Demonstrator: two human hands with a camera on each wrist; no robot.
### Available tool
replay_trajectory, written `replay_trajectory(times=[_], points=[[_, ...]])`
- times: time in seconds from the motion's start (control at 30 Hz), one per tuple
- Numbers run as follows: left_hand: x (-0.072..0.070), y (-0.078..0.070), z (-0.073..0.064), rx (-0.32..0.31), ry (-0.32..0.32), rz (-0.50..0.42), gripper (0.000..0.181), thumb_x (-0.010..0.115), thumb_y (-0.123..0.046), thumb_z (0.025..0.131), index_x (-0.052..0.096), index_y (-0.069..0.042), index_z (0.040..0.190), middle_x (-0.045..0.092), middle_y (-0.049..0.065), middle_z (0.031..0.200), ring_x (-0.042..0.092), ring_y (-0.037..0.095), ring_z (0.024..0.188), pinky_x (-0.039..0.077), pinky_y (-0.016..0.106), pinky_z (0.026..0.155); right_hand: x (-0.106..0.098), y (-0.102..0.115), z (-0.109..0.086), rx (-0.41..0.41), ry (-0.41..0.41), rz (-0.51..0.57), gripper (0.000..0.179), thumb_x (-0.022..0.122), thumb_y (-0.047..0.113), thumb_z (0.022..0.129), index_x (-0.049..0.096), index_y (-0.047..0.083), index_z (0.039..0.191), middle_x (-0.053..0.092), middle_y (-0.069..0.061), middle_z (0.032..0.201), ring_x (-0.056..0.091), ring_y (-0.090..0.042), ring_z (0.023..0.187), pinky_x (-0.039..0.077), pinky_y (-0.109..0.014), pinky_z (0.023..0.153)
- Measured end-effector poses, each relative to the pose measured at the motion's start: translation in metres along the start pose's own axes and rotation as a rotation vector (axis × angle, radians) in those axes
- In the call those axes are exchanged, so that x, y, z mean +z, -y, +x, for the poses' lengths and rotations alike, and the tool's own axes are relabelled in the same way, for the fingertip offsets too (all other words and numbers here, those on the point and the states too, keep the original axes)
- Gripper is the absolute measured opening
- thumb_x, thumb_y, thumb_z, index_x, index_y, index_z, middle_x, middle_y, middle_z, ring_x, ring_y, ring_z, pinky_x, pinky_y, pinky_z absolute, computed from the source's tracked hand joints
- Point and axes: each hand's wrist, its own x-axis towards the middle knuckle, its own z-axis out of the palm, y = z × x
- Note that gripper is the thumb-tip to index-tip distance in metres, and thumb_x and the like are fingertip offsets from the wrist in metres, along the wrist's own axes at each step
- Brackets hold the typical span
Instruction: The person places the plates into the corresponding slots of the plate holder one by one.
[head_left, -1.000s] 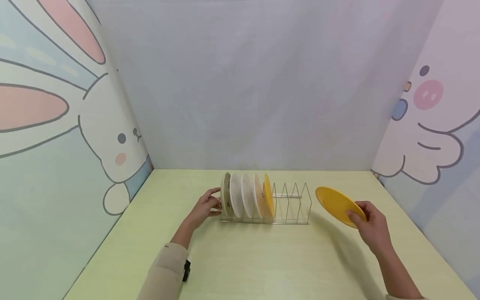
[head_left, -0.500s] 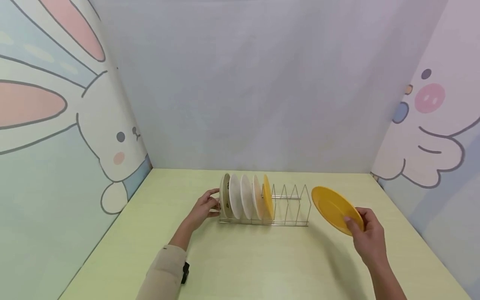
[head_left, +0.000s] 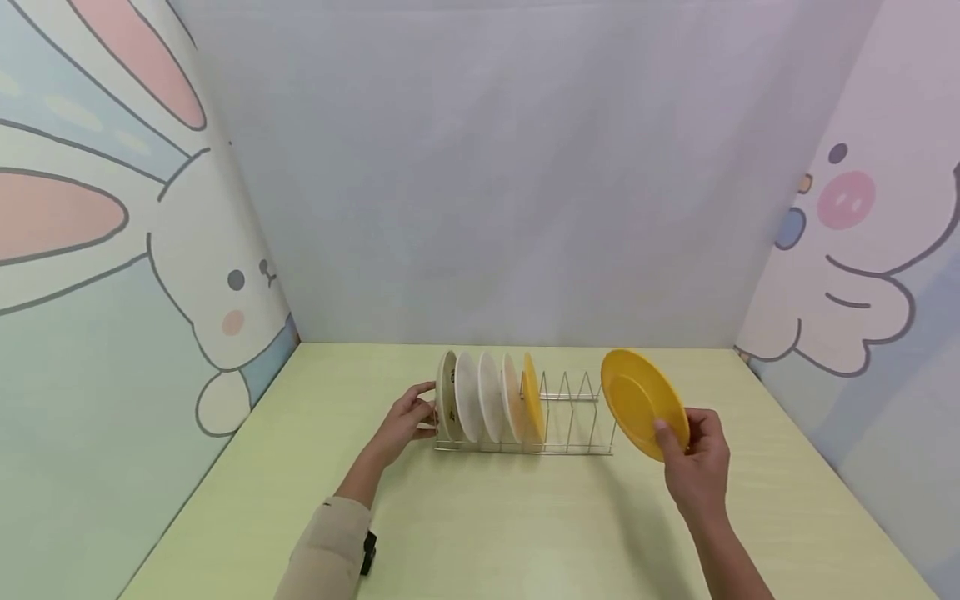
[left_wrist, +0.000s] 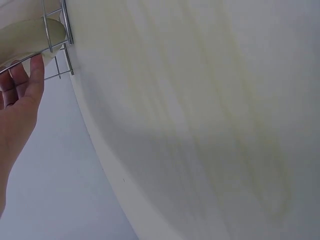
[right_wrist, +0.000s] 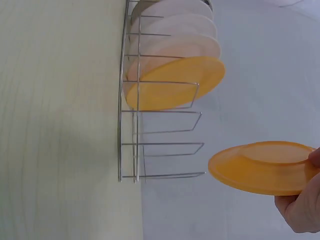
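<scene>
A wire dish rack [head_left: 577,450] stands on the table, with several plates upright in its left part. At its left end my left hand [head_left: 401,427] holds the rack's end wires with bent fingers, beside a beige patterned plate [head_left: 447,398]. The left wrist view shows those fingers [left_wrist: 36,75] against the wire. To the right, my right hand [head_left: 699,458] pinches a yellow plate [head_left: 637,396] by its rim, thumb on the face. This plate is tilted, in the air near the rack's right end. Another yellow plate [right_wrist: 175,82] leans in the rack.
White plates [head_left: 469,398] and a pale peach plate [head_left: 513,400] fill slots between the beige and yellow ones. Bare wire slots [right_wrist: 170,127] lie at the rack's right. A grey wall [head_left: 480,167] closes the back of the table [head_left: 495,525]; cartoon-printed walls flank it.
My right hand has moved left with the yellow plate, bringing it closer to the rack and turning it more upright. The left hand has stayed at the rack's left end.
</scene>
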Motion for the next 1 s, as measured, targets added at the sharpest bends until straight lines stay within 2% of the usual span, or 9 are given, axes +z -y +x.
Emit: replay_trajectory(times=[0.27, 0.43, 0.7, 0.83, 1.0], points=[[0.0, 0.001, 0.002, 0.0, 0.008, -0.015, 0.042, 0.042, -0.008, 0.099, 0.033, 0.0, 0.14, 0.052, 0.02, 0.097, 0.056, 0.036, 0.092, 0.039, 0.06, 0.089, 0.031, 0.006, -0.001, -0.039, -0.016, 0.069, 0.021, 0.059, -0.003, 0.087, 0.046, -0.007, 0.103, 0.053, -0.006, 0.091, 0.059, -0.013, 0.078, 0.051, -0.017, 0.061], [-0.002, 0.003, 0.001, 0.006, 0.009, -0.013, 0.042, 0.042, -0.008, 0.099, 0.032, 0.0, 0.14, 0.052, 0.019, 0.096, 0.056, 0.035, 0.091, 0.04, 0.059, 0.088, 0.055, 0.006, -0.004, -0.018, -0.02, 0.145, 0.023, 0.06, 0.0, 0.088, 0.045, -0.008, 0.103, 0.052, -0.007, 0.091, 0.058, -0.015, 0.078, 0.052, -0.019, 0.062], [-0.007, 0.025, 0.014, 0.002, -0.03, -0.013, 0.041, 0.043, -0.012, 0.1, 0.036, -0.006, 0.139, 0.052, 0.015, 0.094, 0.057, 0.032, 0.089, 0.043, 0.058, 0.086, 0.087, 0.011, -0.01, -0.012, -0.002, 0.193, 0.018, 0.057, -0.005, 0.087, 0.045, -0.01, 0.099, 0.052, -0.011, 0.09, 0.058, -0.016, 0.079, 0.053, -0.022, 0.063], [-0.007, 0.026, 0.014, 0.002, -0.042, 0.002, 0.04, 0.044, -0.013, 0.1, 0.037, -0.008, 0.139, 0.052, 0.015, 0.095, 0.056, 0.034, 0.091, 0.047, 0.052, 0.083, 0.102, -0.003, -0.01, -0.013, 0.006, 0.169, 0.015, 0.056, -0.006, 0.086, 0.046, -0.009, 0.097, 0.053, -0.016, 0.089, 0.056, -0.017, 0.08, 0.052, -0.019, 0.061], [-0.007, 0.021, 0.013, -0.001, -0.03, -0.011, 0.04, 0.043, -0.01, 0.1, 0.037, -0.006, 0.139, 0.052, 0.016, 0.094, 0.057, 0.032, 0.089, 0.047, 0.053, 0.083, 0.116, -0.032, -0.009, -0.089, 0.0, 0.067, 0.013, 0.059, -0.004, 0.085, 0.05, -0.004, 0.094, 0.057, -0.015, 0.087, 0.054, -0.019, 0.076, 0.048, -0.016, 0.056]])
